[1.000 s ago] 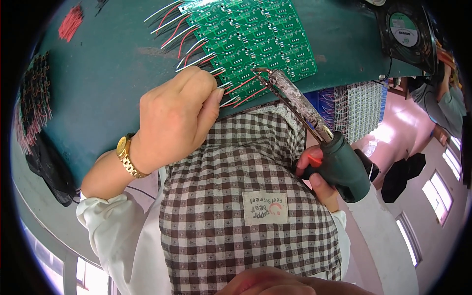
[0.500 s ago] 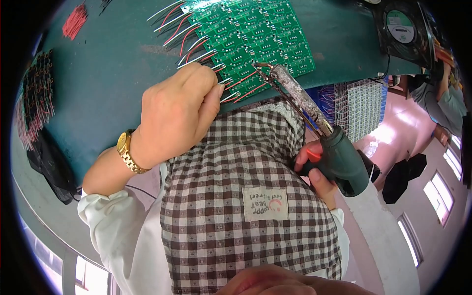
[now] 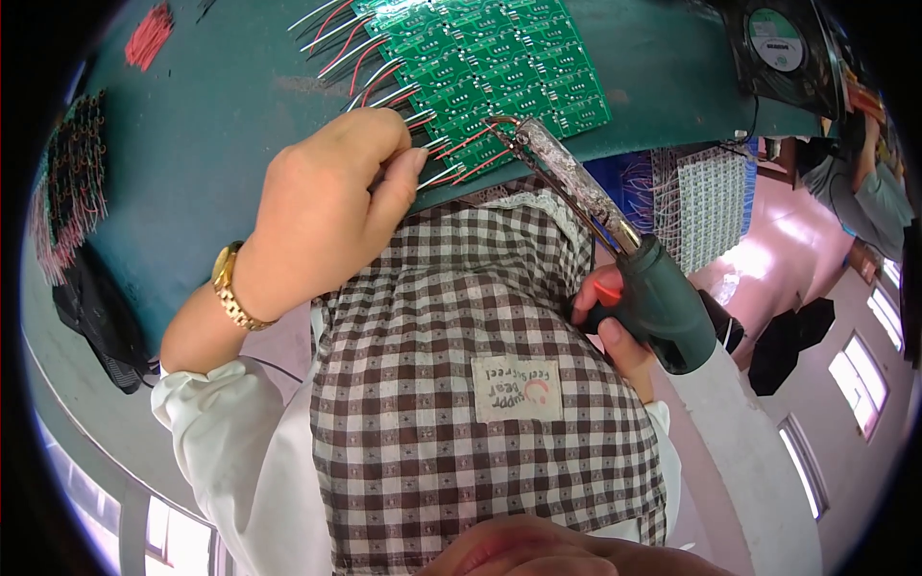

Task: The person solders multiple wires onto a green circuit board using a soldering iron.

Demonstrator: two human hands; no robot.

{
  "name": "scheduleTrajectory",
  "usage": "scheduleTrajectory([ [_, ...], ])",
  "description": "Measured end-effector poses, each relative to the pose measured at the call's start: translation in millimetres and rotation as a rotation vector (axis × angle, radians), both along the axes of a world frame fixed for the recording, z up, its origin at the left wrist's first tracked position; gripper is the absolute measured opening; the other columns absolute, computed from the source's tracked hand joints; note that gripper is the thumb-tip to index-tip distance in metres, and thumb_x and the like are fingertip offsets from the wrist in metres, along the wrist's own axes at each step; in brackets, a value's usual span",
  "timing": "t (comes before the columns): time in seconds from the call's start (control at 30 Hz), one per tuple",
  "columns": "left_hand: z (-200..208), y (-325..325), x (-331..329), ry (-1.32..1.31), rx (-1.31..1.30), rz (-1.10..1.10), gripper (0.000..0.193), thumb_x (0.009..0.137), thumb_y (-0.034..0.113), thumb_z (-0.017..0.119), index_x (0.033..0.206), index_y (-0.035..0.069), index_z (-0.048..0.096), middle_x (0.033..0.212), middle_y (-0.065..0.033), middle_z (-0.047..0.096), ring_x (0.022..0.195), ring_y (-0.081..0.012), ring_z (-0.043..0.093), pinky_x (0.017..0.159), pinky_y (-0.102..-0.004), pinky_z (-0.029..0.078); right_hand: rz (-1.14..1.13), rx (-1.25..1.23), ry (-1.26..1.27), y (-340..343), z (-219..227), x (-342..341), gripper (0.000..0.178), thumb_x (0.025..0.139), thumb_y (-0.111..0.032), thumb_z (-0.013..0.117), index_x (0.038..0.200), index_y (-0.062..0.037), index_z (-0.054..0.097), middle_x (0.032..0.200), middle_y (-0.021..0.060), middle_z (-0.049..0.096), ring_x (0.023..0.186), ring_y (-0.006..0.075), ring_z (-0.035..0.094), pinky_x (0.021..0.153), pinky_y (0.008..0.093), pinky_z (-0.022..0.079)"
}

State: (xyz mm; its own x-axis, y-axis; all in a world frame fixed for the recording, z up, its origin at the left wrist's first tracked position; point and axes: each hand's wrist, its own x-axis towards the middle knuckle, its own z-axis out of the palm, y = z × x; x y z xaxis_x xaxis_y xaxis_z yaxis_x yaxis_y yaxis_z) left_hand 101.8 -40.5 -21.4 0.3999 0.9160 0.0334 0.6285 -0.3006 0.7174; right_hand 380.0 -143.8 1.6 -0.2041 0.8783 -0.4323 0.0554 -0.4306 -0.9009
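Observation:
A panel of green circuit boards (image 3: 523, 72) lies on the table, with red and white wires (image 3: 357, 65) sticking out along its left side. My left hand (image 3: 327, 197) is at the lower left edge of this panel, its thumb and forefinger pinched together at the end of a wire (image 3: 437, 142). The fingertips partly hide what they grip. In my right hand (image 3: 619, 336) is a dark green soldering gun (image 3: 663, 302) with a red trigger. Its metal barrel slants up to the left, and the tip is over the panel's lower part, close to a red wire.
A bundle of red wires (image 3: 149, 36) lies at the far left of the green table (image 3: 230, 106). Wired boards (image 3: 72, 182) hang near the left edge. A black fan (image 3: 780, 48) stands at the far right. More boards (image 3: 711, 206) rest below it; another person (image 3: 855, 178) sits beyond.
My left hand has shifted slightly left, a little away from the panel. The soldering gun has moved slightly up and left. Its tip remains over the panel.

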Motion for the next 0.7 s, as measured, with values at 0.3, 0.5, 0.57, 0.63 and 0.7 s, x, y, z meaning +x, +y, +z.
scheduleTrajectory([
  [0.3, 26, 5, -11, -0.065, 0.217, 0.038, 0.009, 0.078, -0.003, 0.063, 0.085, 0.0, 0.058, 0.077, -0.0098, 0.055, 0.068, -0.0238, 0.055, 0.06, -0.0294, 0.044, -0.021, 0.065, 0.019, -6, -11, 0, 0.036, 0.082, -0.028, 0.062, 0.103, -0.0002, 0.055, 0.084, 0.006, 0.057, 0.073, 0.0138, 0.052, 0.065, 0.0274, 0.042],
  [0.5, -4, -5, 5, -0.137, 0.119, -0.077, 0.012, 0.075, -0.001, 0.067, 0.085, 0.002, 0.06, 0.077, -0.0079, 0.058, 0.068, -0.0223, 0.057, 0.056, -0.0289, 0.046, -0.087, 0.054, 0.05, -11, -5, -5, 0.033, 0.08, -0.022, 0.063, 0.103, 0.0006, 0.055, 0.084, 0.0069, 0.057, 0.073, 0.0144, 0.053, 0.066, 0.0274, 0.043],
  [0.57, -5, -8, 7, -0.153, 0.002, -0.05, 0.012, 0.074, 0.0, 0.067, 0.082, 0.003, 0.059, 0.074, -0.0075, 0.056, 0.066, -0.0213, 0.058, 0.054, -0.029, 0.046, -0.122, 0.04, 0.082, -12, -6, -4, 0.031, 0.08, -0.019, 0.063, 0.102, 0.0006, 0.055, 0.084, 0.0069, 0.057, 0.073, 0.0146, 0.053, 0.067, 0.0275, 0.044],
  [0.63, -6, -7, 7, -0.154, -0.018, -0.045, 0.011, 0.074, 0.0, 0.066, 0.081, 0.003, 0.058, 0.073, -0.0068, 0.056, 0.063, -0.0197, 0.058, 0.052, -0.0286, 0.045, -0.057, 0.019, 0.12, -13, -9, 2, 0.028, 0.079, -0.012, 0.062, 0.104, 0.0001, 0.056, 0.086, 0.0067, 0.058, 0.074, 0.0155, 0.054, 0.069, 0.0284, 0.045],
  [0.7, -7, -6, 7, -0.156, -0.039, -0.037, 0.011, 0.074, 0.0, 0.066, 0.079, 0.003, 0.057, 0.072, -0.0062, 0.055, 0.061, -0.0182, 0.058, 0.05, -0.0281, 0.044, -0.028, 0.045, 0.09, -14, -10, 4, 0.028, 0.078, -0.01, 0.061, 0.104, -0.0001, 0.057, 0.086, 0.0069, 0.059, 0.075, 0.0159, 0.055, 0.069, 0.0287, 0.045],
])
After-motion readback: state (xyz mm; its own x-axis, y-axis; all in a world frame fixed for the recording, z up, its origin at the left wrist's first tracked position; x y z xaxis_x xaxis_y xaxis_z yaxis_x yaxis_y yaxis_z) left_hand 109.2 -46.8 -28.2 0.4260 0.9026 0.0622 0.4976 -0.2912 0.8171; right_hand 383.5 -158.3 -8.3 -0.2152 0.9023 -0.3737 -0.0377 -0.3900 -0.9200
